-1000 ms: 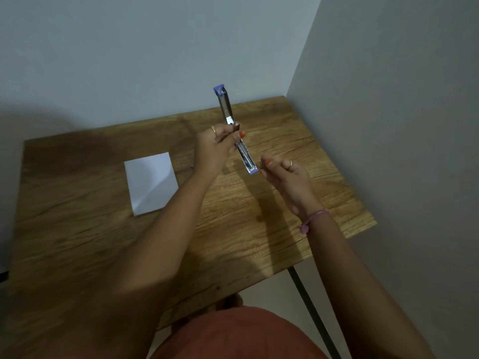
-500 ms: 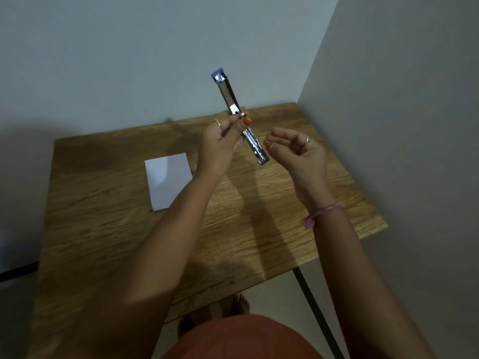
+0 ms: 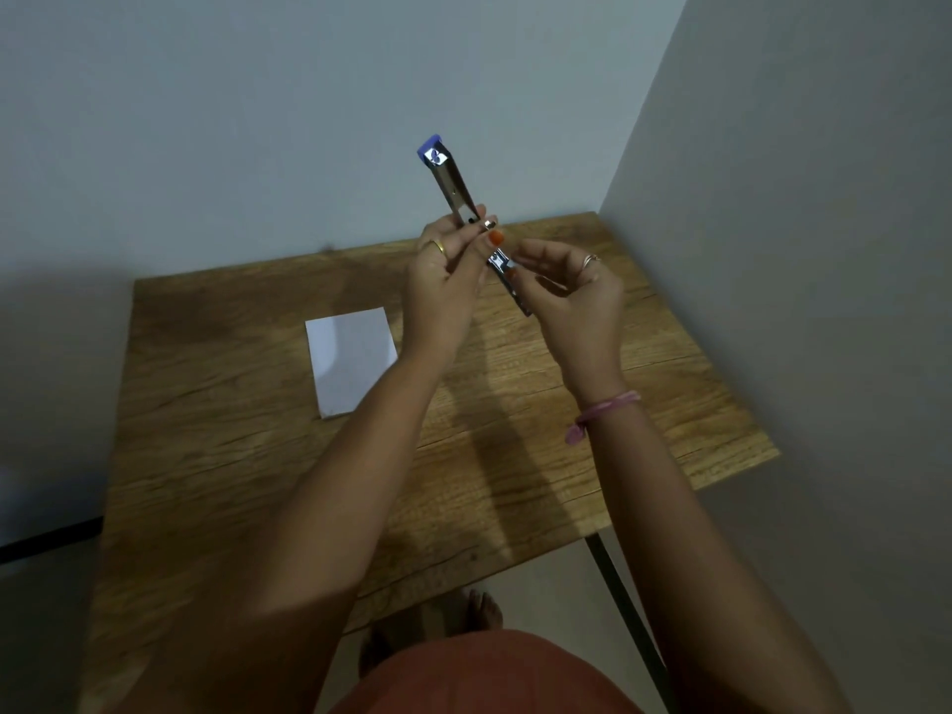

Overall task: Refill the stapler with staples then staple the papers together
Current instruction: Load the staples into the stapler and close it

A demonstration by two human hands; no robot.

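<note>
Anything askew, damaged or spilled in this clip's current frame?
Nothing stands out. The silver stapler with the blue tip is swung open in the left hand, right hand at its lower end. The white paper stack lies flat on the wooden table.

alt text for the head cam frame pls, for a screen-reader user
A person's left hand holds an opened metal stapler up above a wooden table, while the right hand pinches at its lower end. A small white stack of papers lies flat on the table to the left, untouched.

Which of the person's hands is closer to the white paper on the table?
Left. The left hand holds the stapler above the table, just right of the paper; the right hand is farther right.
</note>
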